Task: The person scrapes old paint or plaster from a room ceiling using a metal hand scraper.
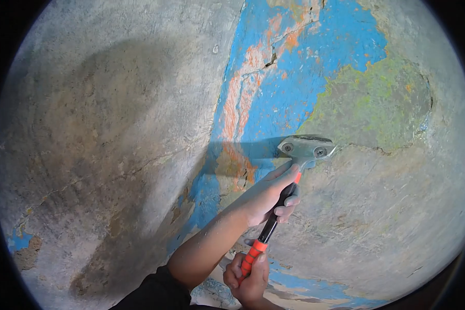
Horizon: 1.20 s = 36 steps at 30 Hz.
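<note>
Right grip (249,283) around scraper handle (269,228)

Left hand (267,199) clasped a scraper (269,228) below its head (307,148), right hand (252,284) gripped its handle (250,262), blue paint (294,93) patched the wall (387,196)

We take this for a room under repair, though we cannot tell whether it belongs to a home or some other building. To the left we see a scuffed grey wall surface (134,98), and to the right a patchy wall (377,206) of bare plaster, flaking blue paint (299,88), yellow-green residue (369,101) and a jagged crack (272,59). Near us, a paint scraper (268,230) with a broad metal head fits such a work site.
</note>
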{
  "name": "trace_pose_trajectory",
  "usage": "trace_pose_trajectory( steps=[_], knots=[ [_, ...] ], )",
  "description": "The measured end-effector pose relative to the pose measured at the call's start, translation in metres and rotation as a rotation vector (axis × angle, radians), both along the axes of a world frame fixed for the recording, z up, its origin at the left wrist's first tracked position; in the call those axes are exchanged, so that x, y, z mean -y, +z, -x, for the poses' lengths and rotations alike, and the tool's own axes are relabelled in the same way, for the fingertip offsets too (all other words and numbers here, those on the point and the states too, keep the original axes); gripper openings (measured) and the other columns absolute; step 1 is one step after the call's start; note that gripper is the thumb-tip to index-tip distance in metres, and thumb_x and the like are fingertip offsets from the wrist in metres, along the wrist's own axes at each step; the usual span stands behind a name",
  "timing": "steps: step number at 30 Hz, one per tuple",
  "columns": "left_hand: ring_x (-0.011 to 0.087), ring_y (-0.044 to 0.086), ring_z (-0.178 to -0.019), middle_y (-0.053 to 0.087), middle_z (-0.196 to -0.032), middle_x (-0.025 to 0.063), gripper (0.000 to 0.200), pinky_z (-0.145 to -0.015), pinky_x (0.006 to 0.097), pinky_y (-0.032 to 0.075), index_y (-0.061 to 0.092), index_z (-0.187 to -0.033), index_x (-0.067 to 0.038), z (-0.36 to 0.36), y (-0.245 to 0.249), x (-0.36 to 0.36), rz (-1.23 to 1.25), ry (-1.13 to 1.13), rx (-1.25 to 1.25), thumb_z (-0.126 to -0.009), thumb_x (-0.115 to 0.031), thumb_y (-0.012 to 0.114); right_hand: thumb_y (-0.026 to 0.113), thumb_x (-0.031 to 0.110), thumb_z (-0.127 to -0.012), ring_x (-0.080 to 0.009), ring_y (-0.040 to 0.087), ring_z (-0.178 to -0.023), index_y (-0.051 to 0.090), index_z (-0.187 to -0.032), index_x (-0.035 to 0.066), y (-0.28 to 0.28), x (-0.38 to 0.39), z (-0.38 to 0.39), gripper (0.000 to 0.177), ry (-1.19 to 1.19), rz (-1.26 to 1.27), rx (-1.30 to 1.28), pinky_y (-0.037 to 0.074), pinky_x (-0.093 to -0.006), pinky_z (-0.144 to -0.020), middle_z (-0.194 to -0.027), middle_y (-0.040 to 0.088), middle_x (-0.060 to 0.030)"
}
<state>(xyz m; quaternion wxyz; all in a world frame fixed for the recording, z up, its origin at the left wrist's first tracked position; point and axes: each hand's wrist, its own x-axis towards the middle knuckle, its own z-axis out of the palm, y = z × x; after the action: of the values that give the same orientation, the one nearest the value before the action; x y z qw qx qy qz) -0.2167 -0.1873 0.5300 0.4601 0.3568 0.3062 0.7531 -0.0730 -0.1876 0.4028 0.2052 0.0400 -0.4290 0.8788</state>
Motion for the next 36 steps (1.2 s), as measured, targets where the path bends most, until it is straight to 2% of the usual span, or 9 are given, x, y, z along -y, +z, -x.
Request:
trace_pose_trajectory(
  steps=[6, 10, 11, 14, 21, 24, 28, 32, 36],
  knots=[
    [0.0060, 0.035, -0.040, 0.045, -0.061, -0.0033, 0.034, -0.042, 0.0250, 0.035, 0.039, -0.099, -0.020, 0.001, 0.030, -0.009, 0.013, 0.058, -0.050, -0.098, -0.054, 0.044, 0.031, 0.046, -0.103, -0.0132, 0.038, -0.040, 0.035, -0.135, 0.013, 0.015, -0.006, 0.010, 0.045, -0.002, 0.019, -0.014, 0.029, -0.0266, -0.037, -0.063, 0.041, -0.0062],
    [0.0066, 0.033, -0.038, 0.037, -0.051, -0.0045, 0.044, -0.041, 0.0250, 0.034, 0.045, -0.089, -0.016, -0.010, -0.001, 0.001, 0.091, 0.088, -0.042, -0.097, -0.059, 0.043, 0.031, 0.045, -0.104, -0.0137, 0.038, -0.040, 0.036, -0.133, 0.013, -0.003, 0.010, -0.004, 0.043, -0.056, 0.016, 0.053, 0.030, -0.0268, -0.036, -0.063, 0.041, -0.0062],
    [0.0070, 0.033, -0.037, 0.034, -0.047, -0.0049, 0.053, -0.040, 0.0256, 0.033, 0.046, -0.074, -0.014, -0.009, -0.010, 0.000, 0.109, 0.064, -0.033, -0.095, -0.062, 0.042, 0.031, 0.045, -0.104, -0.0138, 0.038, -0.039, 0.036, -0.132, 0.013, -0.006, 0.013, -0.004, 0.043, -0.062, 0.020, 0.069, 0.030, -0.0268, -0.036, -0.063, 0.041, -0.0062],
    [0.0072, 0.033, -0.037, 0.033, -0.045, -0.0048, 0.058, -0.040, 0.0260, 0.033, 0.042, -0.063, -0.015, -0.013, 0.001, 0.000, 0.143, 0.112, -0.045, -0.094, -0.063, 0.043, 0.030, 0.045, -0.104, -0.0131, 0.037, -0.039, 0.036, -0.132, 0.014, -0.001, 0.015, -0.003, 0.042, -0.051, 0.044, 0.036, 0.030, -0.0264, -0.036, -0.063, 0.041, -0.0060],
    [0.0054, 0.035, -0.042, 0.043, -0.060, -0.0051, 0.041, -0.044, 0.0248, 0.034, 0.046, -0.104, -0.016, -0.016, 0.073, -0.008, 0.113, 0.230, -0.179, -0.097, -0.056, 0.044, 0.032, 0.042, -0.104, -0.0121, 0.036, -0.038, 0.037, -0.131, 0.011, 0.060, -0.002, 0.011, 0.042, -0.018, 0.056, -0.084, 0.030, -0.0258, -0.036, -0.063, 0.041, -0.0051],
    [0.0066, 0.035, -0.045, 0.042, -0.062, -0.0051, 0.037, -0.046, 0.0268, 0.035, 0.041, -0.112, -0.018, -0.013, 0.051, -0.003, 0.096, 0.234, -0.154, -0.098, -0.052, 0.045, 0.032, 0.041, -0.104, -0.0120, 0.035, -0.038, 0.038, -0.130, 0.010, 0.049, -0.005, 0.001, 0.040, 0.029, 0.026, -0.025, 0.030, -0.0257, -0.036, -0.063, 0.041, -0.0049],
    [0.0072, 0.034, -0.046, 0.042, -0.062, -0.0038, 0.036, -0.049, 0.0288, 0.036, 0.041, -0.112, -0.019, -0.005, 0.022, 0.008, 0.108, 0.279, 0.025, -0.098, -0.052, 0.045, 0.033, 0.039, -0.105, -0.0116, 0.036, -0.038, 0.041, -0.128, 0.009, 0.033, -0.013, -0.003, 0.039, 0.073, -0.059, 0.044, 0.030, -0.0256, -0.036, -0.063, 0.042, -0.0047],
    [0.0075, 0.036, -0.047, 0.042, -0.062, -0.0035, 0.036, -0.050, 0.0282, 0.036, 0.040, -0.107, -0.019, 0.006, 0.031, 0.008, 0.073, 0.200, -0.046, -0.098, -0.054, 0.044, 0.032, 0.039, -0.105, -0.0118, 0.036, -0.039, 0.040, -0.129, 0.011, 0.040, -0.011, 0.004, 0.038, 0.034, -0.084, 0.067, 0.031, -0.0257, -0.037, -0.064, 0.040, -0.0045],
    [0.0066, 0.036, -0.045, 0.043, -0.062, -0.0043, 0.036, -0.050, 0.0278, 0.036, 0.039, -0.103, -0.020, 0.010, 0.039, 0.013, 0.113, 0.238, -0.081, -0.097, -0.055, 0.045, 0.032, 0.041, -0.104, -0.0121, 0.036, -0.039, 0.039, -0.130, 0.013, 0.047, 0.000, 0.011, 0.039, 0.024, -0.103, 0.049, 0.030, -0.0262, -0.037, -0.064, 0.039, -0.0044]
  ],
)
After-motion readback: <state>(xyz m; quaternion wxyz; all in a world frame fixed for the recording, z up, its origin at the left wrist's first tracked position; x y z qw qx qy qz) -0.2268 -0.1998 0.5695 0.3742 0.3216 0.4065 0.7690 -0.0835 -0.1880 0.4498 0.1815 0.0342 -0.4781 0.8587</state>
